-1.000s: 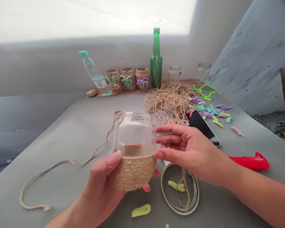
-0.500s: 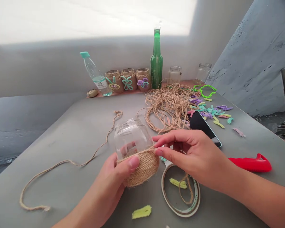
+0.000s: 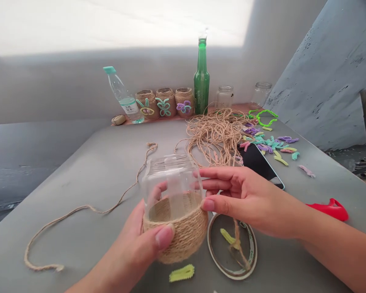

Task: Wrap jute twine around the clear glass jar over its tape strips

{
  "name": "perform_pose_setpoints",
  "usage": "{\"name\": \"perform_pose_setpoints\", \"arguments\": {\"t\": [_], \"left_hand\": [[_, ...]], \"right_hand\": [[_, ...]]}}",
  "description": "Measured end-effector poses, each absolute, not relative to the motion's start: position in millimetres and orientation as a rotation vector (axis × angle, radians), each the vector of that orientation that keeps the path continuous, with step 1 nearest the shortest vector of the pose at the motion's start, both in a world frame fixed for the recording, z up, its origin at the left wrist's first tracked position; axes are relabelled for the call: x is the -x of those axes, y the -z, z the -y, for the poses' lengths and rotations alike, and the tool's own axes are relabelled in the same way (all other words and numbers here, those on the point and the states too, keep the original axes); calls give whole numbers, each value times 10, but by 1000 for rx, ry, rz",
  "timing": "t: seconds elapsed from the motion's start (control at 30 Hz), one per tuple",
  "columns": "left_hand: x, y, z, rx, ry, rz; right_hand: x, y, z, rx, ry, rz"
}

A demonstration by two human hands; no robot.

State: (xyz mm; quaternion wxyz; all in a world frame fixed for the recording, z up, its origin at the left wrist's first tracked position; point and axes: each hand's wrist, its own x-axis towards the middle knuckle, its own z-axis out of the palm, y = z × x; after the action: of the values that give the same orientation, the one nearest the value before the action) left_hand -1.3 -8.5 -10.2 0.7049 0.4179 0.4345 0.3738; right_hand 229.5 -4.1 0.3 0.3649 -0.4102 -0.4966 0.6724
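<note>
A clear glass jar (image 3: 171, 183) is tilted in front of me, its lower half wound with a band of jute twine (image 3: 183, 236). My left hand (image 3: 143, 240) grips it from the left, thumb pressed on the front of the band. On the right side, my right hand (image 3: 240, 199) has its thumb on the band's upper edge and its fingers reaching behind the glass. A strand of twine hangs below that hand into a roll of tape (image 3: 212, 254). Inside the ring lies a yellow fuzzy piece (image 3: 226, 236), and another yellow piece (image 3: 182, 273) rests under the jar.
A twine heap (image 3: 213, 134) lies behind the jar, beside a phone (image 3: 259, 165) and scattered fuzzy pieces (image 3: 271, 142). A red-handled tool (image 3: 331, 209) is at right, a loose cord (image 3: 88, 207) at left. Along the back stand a green bottle (image 3: 201, 81), a water bottle (image 3: 125, 97) and jars (image 3: 164, 103).
The jar has come lower and nearer, with more of the twine band showing. My right fingers have opened out from a pinch at the band's edge and now reach behind the glass.
</note>
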Motion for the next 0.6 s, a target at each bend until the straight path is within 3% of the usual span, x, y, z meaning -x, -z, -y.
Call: {"name": "perform_pose_setpoints", "arguments": {"t": [0.3,0.6], "left_hand": [[86,224,39,-956,-884,-1037],[63,193,6,-800,-861,-938]], "right_hand": [[-2214,0,106,1178,-1554,1166],[-2269,-19,105,1253,-1285,1499]]}}
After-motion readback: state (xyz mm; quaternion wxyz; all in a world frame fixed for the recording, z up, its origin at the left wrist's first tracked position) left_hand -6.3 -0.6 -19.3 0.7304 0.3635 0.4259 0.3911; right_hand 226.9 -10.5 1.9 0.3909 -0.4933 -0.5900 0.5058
